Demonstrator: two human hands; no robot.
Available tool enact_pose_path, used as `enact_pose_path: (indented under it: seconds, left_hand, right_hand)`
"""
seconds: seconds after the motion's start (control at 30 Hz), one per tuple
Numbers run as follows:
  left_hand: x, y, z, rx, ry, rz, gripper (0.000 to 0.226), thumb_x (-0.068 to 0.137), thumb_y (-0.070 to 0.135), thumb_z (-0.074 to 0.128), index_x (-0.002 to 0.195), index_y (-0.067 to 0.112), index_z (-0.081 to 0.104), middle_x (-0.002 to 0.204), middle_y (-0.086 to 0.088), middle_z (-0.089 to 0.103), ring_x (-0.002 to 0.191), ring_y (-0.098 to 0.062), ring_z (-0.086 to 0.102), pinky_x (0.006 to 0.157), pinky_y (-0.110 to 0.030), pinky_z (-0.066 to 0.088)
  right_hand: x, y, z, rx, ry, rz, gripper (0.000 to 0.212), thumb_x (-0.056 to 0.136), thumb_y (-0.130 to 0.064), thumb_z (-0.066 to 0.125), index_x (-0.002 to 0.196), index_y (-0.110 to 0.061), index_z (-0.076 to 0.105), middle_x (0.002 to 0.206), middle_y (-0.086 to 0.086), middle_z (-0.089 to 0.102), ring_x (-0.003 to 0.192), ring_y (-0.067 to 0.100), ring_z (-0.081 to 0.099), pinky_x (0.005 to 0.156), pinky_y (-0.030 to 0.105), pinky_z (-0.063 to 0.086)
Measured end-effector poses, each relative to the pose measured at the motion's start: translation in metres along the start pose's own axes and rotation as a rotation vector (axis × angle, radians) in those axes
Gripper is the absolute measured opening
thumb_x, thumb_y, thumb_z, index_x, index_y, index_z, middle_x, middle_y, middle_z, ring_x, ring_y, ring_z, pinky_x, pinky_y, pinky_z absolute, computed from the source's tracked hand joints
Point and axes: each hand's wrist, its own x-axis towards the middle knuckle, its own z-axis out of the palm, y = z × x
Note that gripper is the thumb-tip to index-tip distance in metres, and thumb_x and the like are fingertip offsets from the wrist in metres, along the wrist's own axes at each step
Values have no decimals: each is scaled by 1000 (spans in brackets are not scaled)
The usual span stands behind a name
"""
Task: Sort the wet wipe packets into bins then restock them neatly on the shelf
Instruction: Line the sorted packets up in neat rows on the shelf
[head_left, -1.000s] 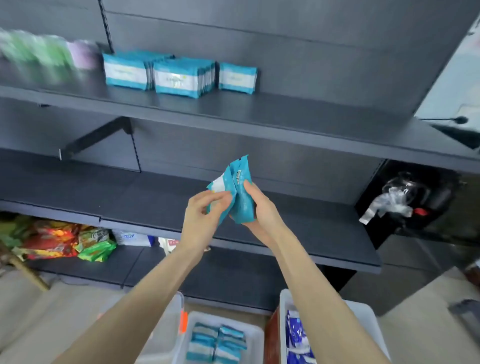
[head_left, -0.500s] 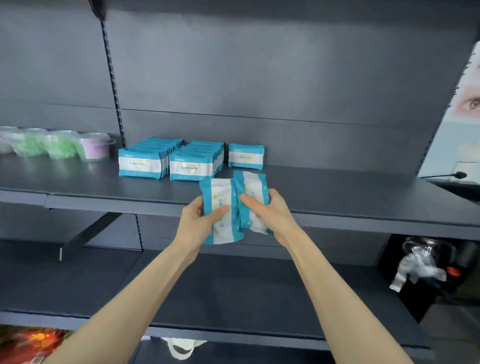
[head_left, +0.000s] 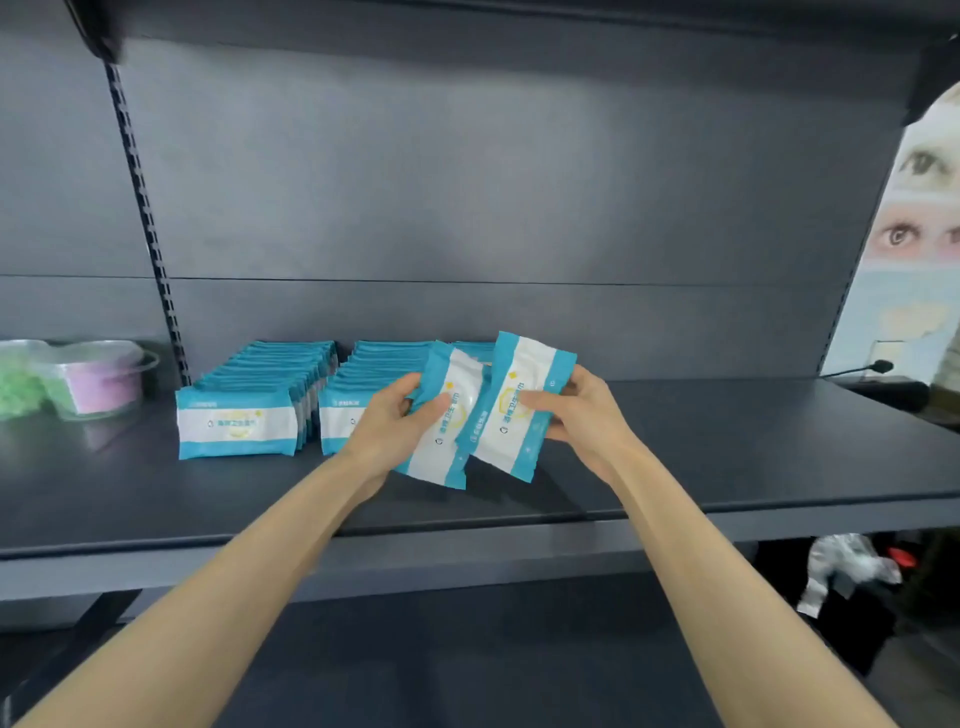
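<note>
Wet wipe packet in each hand: left packet (head_left: 445, 436) and right packet (head_left: 511, 415), both teal with a white centre band, held above the front middle of the shelf (head_left: 753, 457). Print on each white band: a line of teal Chinese characters over a yellow emblem, too blurred to read; no brand name legible.

Grip, left hand (head_left: 392, 423): fingers curled round the left edge of left packet, thumb laid across its face. Grip, right hand (head_left: 584, 410): thumb on the face of right packet, fingers wrapped behind its right edge. Both packets tilt with tops leaning right; inner edges overlap, right packet in front. Forearms reach forward from the near edge, wrists about level, hands close together.

On the shelf, left row (head_left: 244, 415) of the same packets stands on edge, faces to the viewer, running near to far. Just to its right is middle row (head_left: 343, 400), partly hidden by left hand. More teal tops show behind the held pair.

Far left: clear tub (head_left: 106, 379) with pink contents, green contents beside it. Far right: poster (head_left: 914, 234) with printed eyes
</note>
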Motion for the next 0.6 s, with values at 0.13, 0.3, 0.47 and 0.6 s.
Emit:
enact_pose_path:
  seconds: [0.13,0.3,0.47,0.6]
  left_hand:
    - [24,7,1,0,-92,-65,15,98,20,51,111,24,57,110,0,69,95,-18,68,84,-41,56]
    - [43,11,9,52,-208,-93,33,88,19,66,119,17,55,112,-2,69,96,-19,69,85,-40,56]
    - [55,11,21,187,-206,-54,40,75,8,78,109,17,60,105,0,71,92,-16,70,79,-34,57]
    - [71,16,27,532,-209,24,52,67,10,84,113,14,62,117,5,62,112,-13,58,97,-31,47]
  right_hand:
    - [19,-2,-9,-33,0,-6,34,83,0,69,114,-8,58,107,4,70,92,16,71,71,31,60]
    - [33,8,-14,27,21,-36,29,82,-4,72,109,-9,62,104,1,72,90,13,71,72,28,59]
    - [47,20,-28,-15,-29,-20,38,77,-3,76,111,-4,61,107,5,72,99,21,69,87,37,56]
    - [56,14,-49,-205,-132,-31,39,73,-2,79,108,-9,63,101,3,71,89,16,71,71,24,56]
